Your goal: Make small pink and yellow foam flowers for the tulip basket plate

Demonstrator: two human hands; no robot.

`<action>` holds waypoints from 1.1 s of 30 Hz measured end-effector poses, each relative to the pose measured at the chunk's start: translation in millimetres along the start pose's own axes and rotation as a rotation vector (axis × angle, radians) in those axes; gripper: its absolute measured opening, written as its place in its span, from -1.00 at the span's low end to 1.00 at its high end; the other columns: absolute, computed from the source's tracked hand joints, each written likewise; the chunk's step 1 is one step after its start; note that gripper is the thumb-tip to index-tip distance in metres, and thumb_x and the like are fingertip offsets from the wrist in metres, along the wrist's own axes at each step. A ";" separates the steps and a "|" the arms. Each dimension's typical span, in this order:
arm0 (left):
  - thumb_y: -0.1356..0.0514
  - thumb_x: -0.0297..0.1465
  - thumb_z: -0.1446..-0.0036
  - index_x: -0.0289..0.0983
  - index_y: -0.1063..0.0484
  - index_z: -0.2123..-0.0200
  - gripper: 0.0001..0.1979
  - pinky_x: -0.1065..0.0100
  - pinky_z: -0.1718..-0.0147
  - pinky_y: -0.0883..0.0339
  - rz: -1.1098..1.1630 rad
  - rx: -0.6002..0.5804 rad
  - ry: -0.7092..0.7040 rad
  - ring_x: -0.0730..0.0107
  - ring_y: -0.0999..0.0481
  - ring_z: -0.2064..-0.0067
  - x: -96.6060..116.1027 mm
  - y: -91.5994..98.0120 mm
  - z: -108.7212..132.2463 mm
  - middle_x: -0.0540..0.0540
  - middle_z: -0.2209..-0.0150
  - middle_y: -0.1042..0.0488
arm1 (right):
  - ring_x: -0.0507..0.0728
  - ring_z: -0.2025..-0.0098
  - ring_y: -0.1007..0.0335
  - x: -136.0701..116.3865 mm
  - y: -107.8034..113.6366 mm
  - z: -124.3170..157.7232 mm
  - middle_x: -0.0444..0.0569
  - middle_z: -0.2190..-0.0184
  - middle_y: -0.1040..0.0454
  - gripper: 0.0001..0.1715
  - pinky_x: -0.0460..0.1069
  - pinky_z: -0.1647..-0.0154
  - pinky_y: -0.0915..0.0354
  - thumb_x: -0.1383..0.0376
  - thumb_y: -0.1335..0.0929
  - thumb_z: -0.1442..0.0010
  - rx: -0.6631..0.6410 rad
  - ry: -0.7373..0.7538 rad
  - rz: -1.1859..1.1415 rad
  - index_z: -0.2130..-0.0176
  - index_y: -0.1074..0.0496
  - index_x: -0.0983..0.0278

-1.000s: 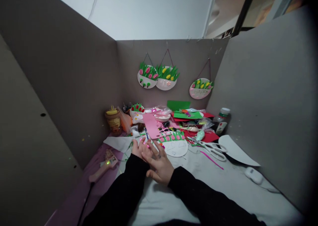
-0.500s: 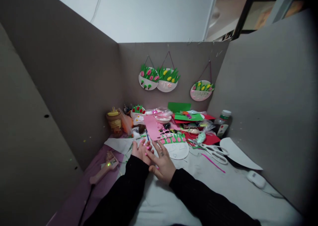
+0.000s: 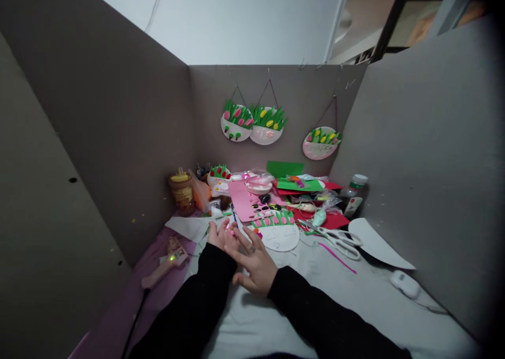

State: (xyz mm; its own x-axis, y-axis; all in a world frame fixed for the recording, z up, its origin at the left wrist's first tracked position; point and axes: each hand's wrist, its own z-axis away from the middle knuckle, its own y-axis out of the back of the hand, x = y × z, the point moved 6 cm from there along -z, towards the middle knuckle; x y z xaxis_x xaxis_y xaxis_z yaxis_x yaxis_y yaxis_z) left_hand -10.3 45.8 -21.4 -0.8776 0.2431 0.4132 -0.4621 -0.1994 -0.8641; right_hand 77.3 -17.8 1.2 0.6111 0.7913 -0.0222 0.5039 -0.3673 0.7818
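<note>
My left hand (image 3: 216,237) lies palm up, fingers stretched out, under my right hand (image 3: 256,265). The right one is palm down with fingers extended across the left palm. Small pink spots show among the fingers; whether they are nails or bits of pink material I cannot tell. Whatever lies between the palms is hidden. Just beyond the fingers rests a white half paper plate (image 3: 281,240) with pencil-drawn shapes and a row of pink paper tulips (image 3: 272,220) on green leaves. A small red and orange piece (image 3: 258,233) sits at its left edge.
White-handled scissors (image 3: 341,243) and a pink pipe cleaner (image 3: 337,257) lie right. A pink glue gun (image 3: 163,269) with a lit light and a cord is left. Jar (image 3: 182,195), bottle (image 3: 353,197) and coloured sheets crowd the back. Grey panels (image 3: 418,164) enclose the table.
My right hand has slid slightly left and farther over the left palm, covering most of the pink spots. The red and orange piece by the plate has come into view.
</note>
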 end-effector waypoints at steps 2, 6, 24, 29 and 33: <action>0.22 0.01 -0.12 -0.26 -0.22 0.28 -0.51 0.30 0.48 -0.29 -0.010 0.002 0.036 0.39 -0.36 0.47 -5.1 -1.4 1.8 -0.10 0.37 -0.31 | 0.42 -0.21 0.22 3.9 2.0 -1.2 0.06 -0.25 0.15 -0.27 0.33 -0.10 0.03 -0.01 -0.31 -0.04 0.030 -0.049 -0.014 -0.15 -0.17 0.16; 0.24 0.01 -0.12 -0.27 -0.20 0.31 -0.51 0.33 0.54 -0.25 0.015 -0.036 0.042 0.43 -0.28 0.54 -9.1 -6.0 5.5 -0.10 0.41 -0.29 | 0.28 -0.08 -0.04 14.8 8.2 0.5 0.08 -0.04 -0.17 -0.57 0.25 -0.05 -0.09 0.25 -0.26 -0.13 0.155 -0.167 -0.120 -0.03 -0.33 0.17; 0.21 -0.03 -0.14 -0.26 -0.19 0.28 -0.56 0.42 0.59 -0.17 -0.032 -0.126 -0.011 0.45 -0.24 0.52 -14.4 -17.9 7.9 -0.10 0.40 -0.27 | 0.05 0.33 -0.33 31.8 2.1 4.7 -0.05 0.39 -0.43 -0.79 -0.04 0.29 -0.31 0.35 -0.32 -0.12 0.271 -0.331 -0.568 0.20 -0.48 0.22; 0.21 -0.04 -0.15 -0.27 -0.20 0.31 -0.56 0.41 0.59 -0.17 -0.044 -0.094 0.024 0.45 -0.24 0.53 -14.9 -13.6 5.1 -0.09 0.43 -0.25 | 0.06 0.32 -0.33 30.3 1.8 4.8 -0.05 0.39 -0.41 -0.85 -0.03 0.27 -0.32 0.34 -0.32 -0.12 0.269 -0.315 -0.566 0.28 -0.49 0.22; 0.20 -0.04 -0.15 -0.27 -0.20 0.32 -0.57 0.43 0.59 -0.15 -0.057 -0.083 0.027 0.47 -0.22 0.55 -15.3 -10.4 2.2 -0.08 0.44 -0.26 | 0.07 0.30 -0.33 29.4 1.7 5.9 -0.05 0.39 -0.39 -0.87 -0.02 0.25 -0.33 0.34 -0.33 -0.10 0.260 -0.322 -0.572 0.30 -0.48 0.23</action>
State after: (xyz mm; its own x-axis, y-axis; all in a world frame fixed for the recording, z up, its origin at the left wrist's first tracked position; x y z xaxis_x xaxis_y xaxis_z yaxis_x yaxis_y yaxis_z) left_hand 7.6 42.1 -18.1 -0.8458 0.2778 0.4556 -0.4982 -0.1053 -0.8607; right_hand 99.8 2.0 -1.8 0.3365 0.7259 -0.5999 0.9052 -0.0736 0.4186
